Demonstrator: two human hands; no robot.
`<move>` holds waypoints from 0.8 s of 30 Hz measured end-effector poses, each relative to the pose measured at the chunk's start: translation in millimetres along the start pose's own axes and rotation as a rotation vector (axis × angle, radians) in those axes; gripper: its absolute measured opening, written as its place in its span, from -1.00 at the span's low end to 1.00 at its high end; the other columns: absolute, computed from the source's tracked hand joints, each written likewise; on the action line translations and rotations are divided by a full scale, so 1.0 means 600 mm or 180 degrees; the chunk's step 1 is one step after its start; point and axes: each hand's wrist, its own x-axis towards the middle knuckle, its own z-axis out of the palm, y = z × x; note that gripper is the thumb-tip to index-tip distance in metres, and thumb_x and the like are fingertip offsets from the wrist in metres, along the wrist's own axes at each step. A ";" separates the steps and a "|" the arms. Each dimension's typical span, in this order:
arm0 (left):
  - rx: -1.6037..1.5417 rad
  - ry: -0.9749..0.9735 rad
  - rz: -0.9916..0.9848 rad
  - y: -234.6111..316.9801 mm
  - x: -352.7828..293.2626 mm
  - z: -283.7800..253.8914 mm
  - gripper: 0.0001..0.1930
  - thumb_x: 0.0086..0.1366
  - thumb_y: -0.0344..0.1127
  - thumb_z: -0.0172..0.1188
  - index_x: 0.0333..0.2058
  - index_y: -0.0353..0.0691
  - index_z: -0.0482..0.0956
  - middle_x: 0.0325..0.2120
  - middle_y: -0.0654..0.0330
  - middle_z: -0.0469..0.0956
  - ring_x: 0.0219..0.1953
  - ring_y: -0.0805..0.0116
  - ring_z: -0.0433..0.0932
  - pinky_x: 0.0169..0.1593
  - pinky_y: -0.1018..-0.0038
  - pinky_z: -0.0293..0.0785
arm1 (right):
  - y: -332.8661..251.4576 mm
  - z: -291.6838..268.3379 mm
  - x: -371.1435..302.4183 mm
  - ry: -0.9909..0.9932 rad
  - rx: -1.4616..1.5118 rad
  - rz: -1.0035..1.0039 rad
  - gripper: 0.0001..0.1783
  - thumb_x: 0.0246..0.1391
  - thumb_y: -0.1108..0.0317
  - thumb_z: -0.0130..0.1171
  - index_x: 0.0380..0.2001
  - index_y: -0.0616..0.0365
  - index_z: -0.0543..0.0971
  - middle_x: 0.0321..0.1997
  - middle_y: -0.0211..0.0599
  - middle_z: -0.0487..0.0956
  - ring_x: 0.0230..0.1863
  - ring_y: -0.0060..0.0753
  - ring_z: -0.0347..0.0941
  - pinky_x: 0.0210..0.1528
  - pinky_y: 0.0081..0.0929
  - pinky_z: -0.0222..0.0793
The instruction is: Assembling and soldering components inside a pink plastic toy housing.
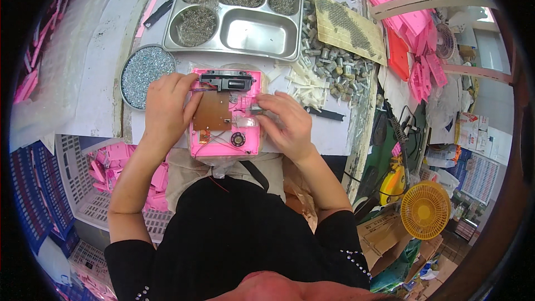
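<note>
A pink plastic casing (253, 144) lies before me on the table, its inside facing up. A brown circuit board (212, 112) covers its left half, and a black mechanism (225, 81) runs across its far end. Thin wires and a small round black part (238, 139) show at the near end. My left hand (169, 103) is closed on the casing's far left edge, its fingertips by the black mechanism and the wires. At the right edge, my right hand (288, 124) pinches a small grey metal part (257, 110) over the casing; the fingers partly hide it.
Left of the casing stands a round bowl of small screws (146, 72). A steel compartment tray (234, 50) with springs lies beyond. Metal cylinders (340, 69), white plastic pieces (306, 89) and a card of small parts (356, 30) lie right. A crate (83, 189) holds pink parts.
</note>
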 end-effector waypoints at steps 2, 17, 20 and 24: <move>0.0007 -0.0035 -0.0084 -0.001 -0.010 0.005 -0.71 0.18 -0.32 0.36 -0.12 -0.19 0.58 -0.35 0.15 0.54 -0.26 0.12 0.50 -0.14 0.22 0.33 | 0.012 0.012 0.000 -0.0029 -0.0056 -0.0167 -0.62 -0.10 0.48 0.47 -0.15 0.12 0.63 -0.04 -0.21 0.73 0.12 -0.14 0.62 0.28 0.02 0.30; -0.0732 0.0234 -0.0101 0.049 -0.027 0.004 -0.84 0.11 -0.46 0.39 -0.35 -0.19 0.58 -0.47 0.21 0.51 -0.37 0.17 0.48 -0.19 0.26 0.29 | 0.025 0.014 -0.005 -0.0036 -0.0215 -0.0552 -0.66 -0.12 0.51 0.47 -0.21 0.07 0.64 -0.04 -0.24 0.72 0.13 -0.21 0.63 0.25 -0.03 0.26; -0.0760 0.0248 -0.0093 0.052 -0.030 0.005 -0.83 0.10 -0.47 0.39 -0.35 -0.18 0.58 -0.47 0.22 0.51 -0.39 0.18 0.48 -0.19 0.26 0.29 | 0.027 0.015 -0.001 -0.0120 -0.0128 -0.0308 -0.66 -0.14 0.50 0.48 -0.23 0.08 0.65 -0.04 -0.24 0.73 0.14 -0.15 0.60 0.23 -0.06 0.28; -0.0751 0.0160 -0.0109 0.052 -0.038 0.004 -0.82 0.11 -0.44 0.39 -0.32 -0.17 0.57 -0.44 0.23 0.52 -0.35 0.20 0.50 -0.19 0.25 0.29 | 0.031 0.024 0.004 -0.0090 0.0319 0.0145 -0.66 -0.16 0.46 0.50 -0.24 0.11 0.66 -0.03 -0.23 0.71 0.14 -0.04 0.52 0.19 -0.15 0.32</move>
